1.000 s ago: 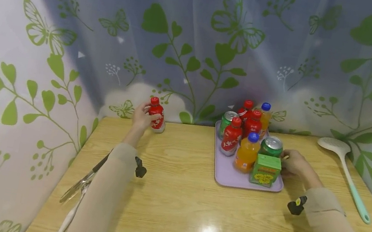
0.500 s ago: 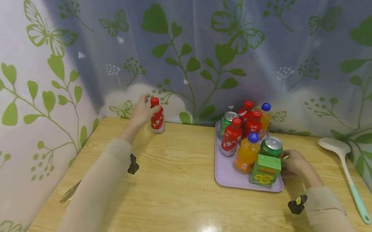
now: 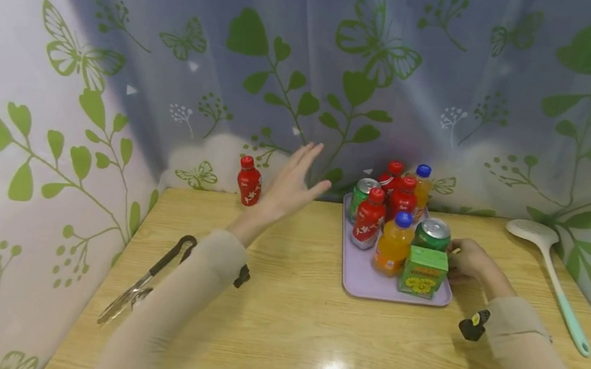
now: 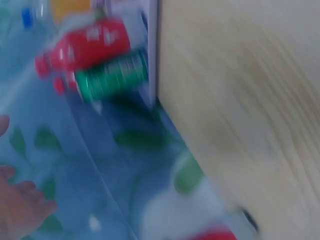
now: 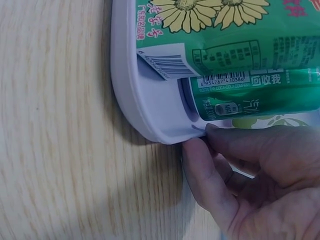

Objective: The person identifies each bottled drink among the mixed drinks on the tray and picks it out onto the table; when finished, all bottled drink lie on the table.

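Note:
My left hand [image 3: 290, 189] is in the air with fingers spread, holding nothing, between a lone red bottle [image 3: 249, 184] and the lilac tray [image 3: 363, 285]. The bottle stands upright at the back of the table, left of that hand. At the tray's right side my right hand [image 3: 470, 261] pinches the rim, with thumb and forefinger [image 5: 232, 142] at its edge in the right wrist view. On the tray stand several red bottles [image 3: 368, 220], two orange drink bottles [image 3: 393, 246], a green can [image 3: 432, 235], another green can [image 3: 364, 193] and a green drink carton [image 3: 423, 273].
A slotted skimmer [image 3: 536, 235] with a mint handle lies at the table's right. Black-handled metal tongs [image 3: 149, 274] lie at the left, partly behind the left sleeve. A patterned curtain [image 3: 293, 65] hangs along the table's back edge.
My left hand has let go of the red bottle and moved right, fingers spreading. The bottle stays at the back left. The right hand and tray have not visibly moved.

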`<state>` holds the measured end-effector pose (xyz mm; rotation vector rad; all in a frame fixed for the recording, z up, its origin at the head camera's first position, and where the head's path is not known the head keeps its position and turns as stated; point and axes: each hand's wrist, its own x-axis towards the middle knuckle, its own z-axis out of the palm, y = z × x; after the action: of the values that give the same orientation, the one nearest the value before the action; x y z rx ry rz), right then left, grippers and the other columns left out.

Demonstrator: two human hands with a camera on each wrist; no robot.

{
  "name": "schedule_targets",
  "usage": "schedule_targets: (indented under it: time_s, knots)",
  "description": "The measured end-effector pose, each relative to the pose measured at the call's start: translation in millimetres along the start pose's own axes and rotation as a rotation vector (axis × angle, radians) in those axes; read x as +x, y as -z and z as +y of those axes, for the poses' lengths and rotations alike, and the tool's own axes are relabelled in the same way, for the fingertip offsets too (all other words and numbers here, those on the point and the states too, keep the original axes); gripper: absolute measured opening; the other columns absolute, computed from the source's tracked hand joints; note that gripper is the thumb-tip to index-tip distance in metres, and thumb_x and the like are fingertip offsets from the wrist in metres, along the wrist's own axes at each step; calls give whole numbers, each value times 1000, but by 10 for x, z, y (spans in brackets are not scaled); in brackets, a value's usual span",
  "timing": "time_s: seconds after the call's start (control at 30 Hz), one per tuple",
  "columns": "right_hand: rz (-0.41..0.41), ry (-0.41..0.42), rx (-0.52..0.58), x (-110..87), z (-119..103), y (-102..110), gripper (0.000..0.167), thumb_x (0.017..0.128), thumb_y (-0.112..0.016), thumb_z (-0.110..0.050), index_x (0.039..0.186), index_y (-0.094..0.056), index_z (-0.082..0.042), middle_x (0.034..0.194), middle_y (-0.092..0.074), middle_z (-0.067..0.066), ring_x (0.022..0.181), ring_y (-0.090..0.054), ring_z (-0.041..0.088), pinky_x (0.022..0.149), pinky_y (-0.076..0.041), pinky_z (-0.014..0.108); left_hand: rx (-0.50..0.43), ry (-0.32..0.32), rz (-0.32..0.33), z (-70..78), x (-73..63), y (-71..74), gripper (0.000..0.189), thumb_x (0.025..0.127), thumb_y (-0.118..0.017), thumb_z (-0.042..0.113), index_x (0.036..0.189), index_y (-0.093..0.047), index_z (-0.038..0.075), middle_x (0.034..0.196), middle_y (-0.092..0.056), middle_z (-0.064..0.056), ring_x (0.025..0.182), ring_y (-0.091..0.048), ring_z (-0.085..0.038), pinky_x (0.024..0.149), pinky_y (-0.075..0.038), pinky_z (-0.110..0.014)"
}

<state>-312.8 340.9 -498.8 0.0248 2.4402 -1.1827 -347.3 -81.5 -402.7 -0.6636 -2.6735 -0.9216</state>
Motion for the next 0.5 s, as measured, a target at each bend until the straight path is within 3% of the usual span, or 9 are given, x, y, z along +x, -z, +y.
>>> schedule_targets:
  time_s: [0.13, 0.27, 0.4, 0.5]
  knots:
    - [5, 4, 3, -3, -1, 0, 19, 102, -44, 3, 118, -47, 12, 107, -60, 26, 79, -70, 18, 75, -68, 40, 16, -68, -84, 235, -17, -281, 86, 102, -68, 44, 170, -20, 23, 178, -18, -8, 165, -22, -31, 133, -27, -55]
    - [7, 6, 13, -17, -12, -10, 18, 101, -45, 3, 117, -47, 12, 107, -61, 27, 78, -71, 18, 76, -68, 41, 51, -67, -132, 311, -22, -525, 90, 100, -72, 45, 170, -20, 21, 175, -26, -11, 159, -33, -33, 130, -35, -50]
    - [8, 5, 10, -26, -35, -22, 16, 102, -46, 2, 115, -47, 11, 103, -63, 25, 77, -72, 18, 75, -68, 42, 59, -23, -141, 311, -26, -730, 91, 98, -73, 48, 169, -24, 19, 158, -40, -13, 139, -47, -30, 111, -53, -43]
    - [4, 4, 15, -27, -58, -30, 15, 104, -46, 1, 115, -47, 11, 100, -64, 22, 76, -72, 18, 74, -68, 42, 53, 14, -150, 301, -28, -856, 89, 98, -72, 49, 168, -27, 18, 147, -41, -13, 125, -47, -27, 94, -56, -36]
